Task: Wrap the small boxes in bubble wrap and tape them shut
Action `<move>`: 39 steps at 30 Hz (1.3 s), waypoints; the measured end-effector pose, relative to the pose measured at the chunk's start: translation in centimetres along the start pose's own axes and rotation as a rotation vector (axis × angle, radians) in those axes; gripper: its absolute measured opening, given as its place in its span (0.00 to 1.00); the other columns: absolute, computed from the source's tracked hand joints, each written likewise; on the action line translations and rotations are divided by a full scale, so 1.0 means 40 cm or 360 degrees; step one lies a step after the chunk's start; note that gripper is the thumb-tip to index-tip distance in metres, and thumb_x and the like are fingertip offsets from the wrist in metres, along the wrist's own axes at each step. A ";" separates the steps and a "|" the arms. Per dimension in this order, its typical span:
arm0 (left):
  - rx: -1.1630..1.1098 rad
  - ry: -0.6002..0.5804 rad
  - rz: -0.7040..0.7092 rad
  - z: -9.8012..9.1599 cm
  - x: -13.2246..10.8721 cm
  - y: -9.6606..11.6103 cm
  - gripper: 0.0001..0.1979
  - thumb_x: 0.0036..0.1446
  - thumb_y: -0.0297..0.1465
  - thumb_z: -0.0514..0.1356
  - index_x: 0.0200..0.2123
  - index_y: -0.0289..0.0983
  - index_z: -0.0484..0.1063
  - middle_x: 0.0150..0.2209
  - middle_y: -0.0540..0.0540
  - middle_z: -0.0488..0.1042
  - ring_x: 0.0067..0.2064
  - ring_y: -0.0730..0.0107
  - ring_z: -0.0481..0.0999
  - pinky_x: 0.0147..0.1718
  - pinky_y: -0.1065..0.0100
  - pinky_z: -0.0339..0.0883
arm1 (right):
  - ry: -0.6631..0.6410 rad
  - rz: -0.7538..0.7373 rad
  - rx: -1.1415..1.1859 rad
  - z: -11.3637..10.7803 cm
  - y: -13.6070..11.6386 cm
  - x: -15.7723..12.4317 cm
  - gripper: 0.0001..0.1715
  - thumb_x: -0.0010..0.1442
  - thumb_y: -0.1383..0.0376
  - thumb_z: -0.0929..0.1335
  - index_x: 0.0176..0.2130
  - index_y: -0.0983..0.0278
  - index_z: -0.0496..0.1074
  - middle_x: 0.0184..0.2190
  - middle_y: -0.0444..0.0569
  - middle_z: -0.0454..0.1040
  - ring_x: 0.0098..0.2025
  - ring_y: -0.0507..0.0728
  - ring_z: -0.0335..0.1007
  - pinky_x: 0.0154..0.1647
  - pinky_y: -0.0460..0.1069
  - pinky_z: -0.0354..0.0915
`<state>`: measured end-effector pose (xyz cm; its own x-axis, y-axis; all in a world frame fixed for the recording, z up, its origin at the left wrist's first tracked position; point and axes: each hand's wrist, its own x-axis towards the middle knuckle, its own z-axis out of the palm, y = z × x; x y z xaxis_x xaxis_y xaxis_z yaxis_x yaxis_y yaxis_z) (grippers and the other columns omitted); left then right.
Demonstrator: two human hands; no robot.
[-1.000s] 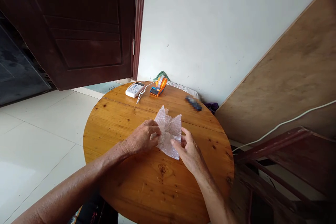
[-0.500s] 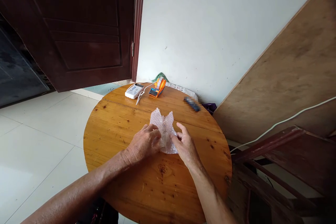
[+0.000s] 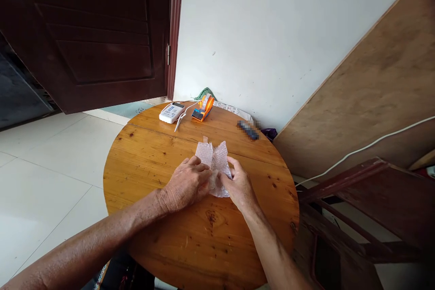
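Note:
A piece of clear bubble wrap [image 3: 220, 156] lies in front of me on the round wooden table [image 3: 152, 158], its left side folded over toward the middle. My left hand [image 3: 193, 179] presses on that folded side, fingers curled together over the film. On the other side, my right hand [image 3: 239, 183] pinches the right part of the wrap between thumb and fingers. A small tan strip shows past the far left corner of the wrap. Whether anything lies inside the folds I cannot tell.
Along the table's far side are a white device [image 3: 172, 113] with a cable, an orange tape dispenser [image 3: 203, 108] and a dark blurred object [image 3: 248, 130]. A wooden chair [image 3: 367, 199] stands to the right. A brown door [image 3: 102, 45] is behind on the left.
The left side of the bubble wrap has been folded farther inward under my left hand. My right hand has closed more on the right part. The view has shifted slightly.

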<state>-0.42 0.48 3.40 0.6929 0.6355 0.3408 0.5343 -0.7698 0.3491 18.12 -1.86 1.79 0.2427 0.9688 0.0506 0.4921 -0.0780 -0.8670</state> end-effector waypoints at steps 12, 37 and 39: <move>-0.0113 -0.0192 -0.0057 -0.009 0.008 -0.005 0.10 0.61 0.27 0.57 0.44 0.38 0.74 0.43 0.45 0.77 0.46 0.61 0.73 0.46 0.63 0.70 | 0.0105 0.0315 0.0701 0.022 -0.063 -0.024 0.37 0.43 0.58 0.75 0.52 0.66 0.71 0.23 0.40 0.73 0.25 0.53 0.67 0.27 0.47 0.62; -0.1191 0.0058 -0.0467 0.012 -0.008 -0.031 0.29 0.50 0.23 0.59 0.57 0.33 0.65 0.40 0.45 0.71 0.32 0.71 0.70 0.33 0.69 0.67 | -0.0342 -0.0237 -0.0087 0.008 -0.109 -0.097 0.33 0.60 0.68 0.62 0.63 0.65 0.61 0.52 0.57 0.77 0.47 0.59 0.77 0.47 0.55 0.74; -0.1269 0.0064 -0.0586 0.014 -0.006 -0.033 0.25 0.52 0.25 0.59 0.55 0.33 0.67 0.38 0.47 0.70 0.30 0.73 0.68 0.31 0.70 0.65 | -0.0351 -0.0343 -0.0217 0.010 -0.109 -0.104 0.34 0.60 0.69 0.61 0.65 0.64 0.59 0.53 0.57 0.76 0.53 0.60 0.75 0.53 0.57 0.71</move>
<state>-1.03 1.32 2.38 0.5173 0.8485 0.1116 0.2127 -0.2538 0.9436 14.64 -5.45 5.18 -0.0583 0.9928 0.1043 0.6231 0.1178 -0.7732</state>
